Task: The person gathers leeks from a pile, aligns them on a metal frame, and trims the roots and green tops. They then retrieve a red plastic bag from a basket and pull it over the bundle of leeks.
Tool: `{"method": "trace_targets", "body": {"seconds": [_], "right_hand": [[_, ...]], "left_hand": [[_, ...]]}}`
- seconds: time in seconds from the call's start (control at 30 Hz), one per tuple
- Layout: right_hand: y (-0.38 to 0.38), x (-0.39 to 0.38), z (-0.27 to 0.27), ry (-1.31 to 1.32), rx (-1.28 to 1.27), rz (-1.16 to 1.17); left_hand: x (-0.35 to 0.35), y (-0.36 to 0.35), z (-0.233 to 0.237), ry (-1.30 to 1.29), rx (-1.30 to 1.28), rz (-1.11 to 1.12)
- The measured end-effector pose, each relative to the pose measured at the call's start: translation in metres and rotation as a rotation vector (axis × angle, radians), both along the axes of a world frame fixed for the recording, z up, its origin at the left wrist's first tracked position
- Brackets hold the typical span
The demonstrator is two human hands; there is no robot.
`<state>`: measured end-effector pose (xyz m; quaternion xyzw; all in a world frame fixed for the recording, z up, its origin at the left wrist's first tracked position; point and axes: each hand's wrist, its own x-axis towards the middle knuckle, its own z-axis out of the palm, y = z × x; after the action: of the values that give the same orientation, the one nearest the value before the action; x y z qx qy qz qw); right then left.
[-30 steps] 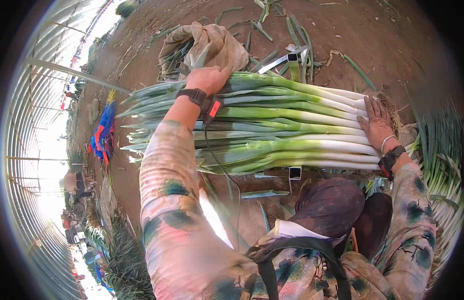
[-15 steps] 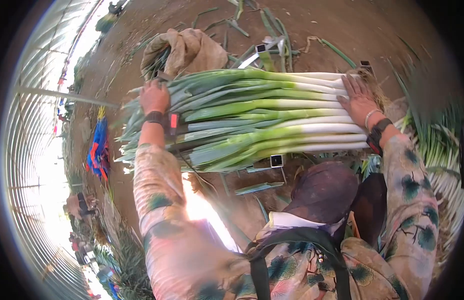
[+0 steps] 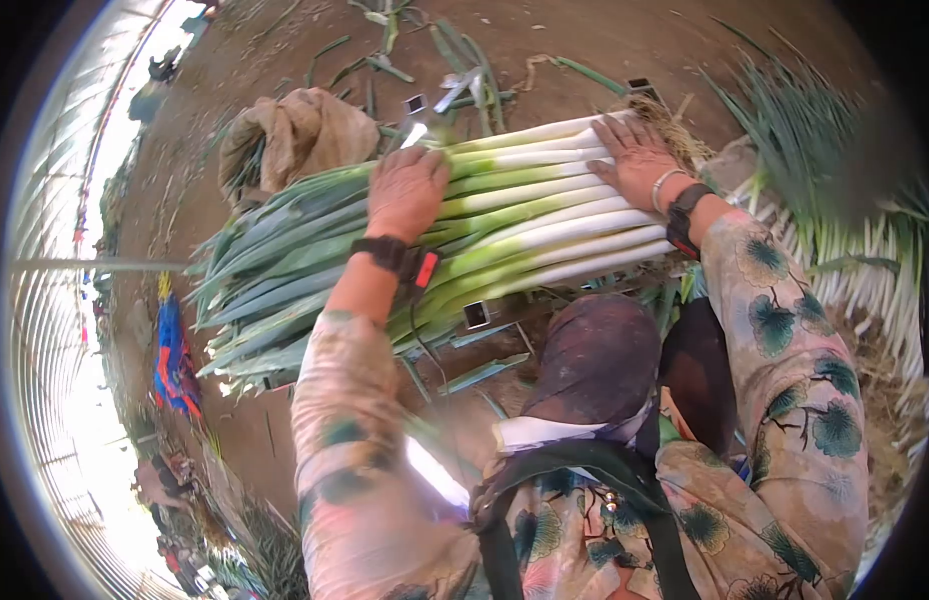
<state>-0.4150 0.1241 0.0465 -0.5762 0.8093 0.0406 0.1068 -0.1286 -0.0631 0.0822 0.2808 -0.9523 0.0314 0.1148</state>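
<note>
A broad layer of long green onions (image 3: 545,205) lies side by side across a low metal frame (image 3: 477,314). The leaves point left and the white stems and roots point right. My left hand (image 3: 410,192) rests on top near the middle, where leaves meet stems, fingers toward the far edge and their tips partly hidden. Spread on the white stems near the roots, my right hand (image 3: 637,160) presses down with its fingers apart. Both wrists wear dark bands.
A burlap sack (image 3: 315,135) with green leaves inside stands beyond the leaf ends. More green onions (image 3: 835,240) are heaped at right. Loose leaves (image 3: 475,75) litter the dirt floor. A blue-and-red bundle (image 3: 175,350) sits at left.
My left hand has moved right along the onions, from the leaf ends to the middle. My right hand still lies on the white stems. The view has shifted and turned somewhat.
</note>
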Motion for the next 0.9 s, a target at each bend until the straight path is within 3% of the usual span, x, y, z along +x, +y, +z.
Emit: {"method": "trace_targets", "body": {"seconds": [0.03, 0.13, 0.17, 0.27, 0.3, 0.37, 0.47, 0.53, 0.6, 0.67, 0.83, 0.9], "right_hand": [[0.002, 0.001, -0.005, -0.008, -0.037, 0.011], [0.006, 0.001, -0.001, -0.095, -0.124, 0.015], [0.006, -0.003, 0.005, -0.167, -0.126, 0.014], [0.005, -0.015, 0.015, -0.292, -0.073, 0.000], [0.009, -0.021, 0.017, -0.228, -0.183, 0.067], [0.015, -0.043, 0.031, -0.517, -0.333, 0.085], [0.064, -0.074, 0.047, -0.650, -0.782, -0.083], [0.109, -0.099, 0.032, -0.590, -0.964, -0.319], [0.153, -0.130, -0.012, -0.591, -1.076, -0.580], [0.209, -0.150, -0.064, -0.560, -0.965, -0.818], [0.348, -0.186, -0.214, -0.358, -0.599, -1.100], [0.394, -0.208, -0.238, -0.222, -0.464, -1.171]], "left_hand": [[0.003, -0.001, 0.002, -0.023, 0.050, 0.025], [0.008, -0.016, -0.009, -0.074, -0.128, -0.123], [0.004, -0.026, -0.020, -0.062, 0.071, 0.019], [0.003, -0.037, -0.030, -0.180, 0.029, 0.031], [0.001, -0.039, -0.026, -0.196, 0.106, 0.045], [-0.003, -0.034, -0.018, -0.213, 0.134, 0.090], [-0.001, -0.036, -0.020, -0.257, 0.115, 0.115], [0.004, -0.042, -0.024, -0.296, 0.075, 0.122], [0.002, -0.043, -0.024, -0.341, 0.064, 0.142], [0.002, -0.040, -0.023, -0.340, 0.046, 0.138], [-0.001, -0.039, -0.019, -0.330, 0.018, 0.043], [0.000, -0.039, -0.020, -0.337, 0.009, 0.046]]}}
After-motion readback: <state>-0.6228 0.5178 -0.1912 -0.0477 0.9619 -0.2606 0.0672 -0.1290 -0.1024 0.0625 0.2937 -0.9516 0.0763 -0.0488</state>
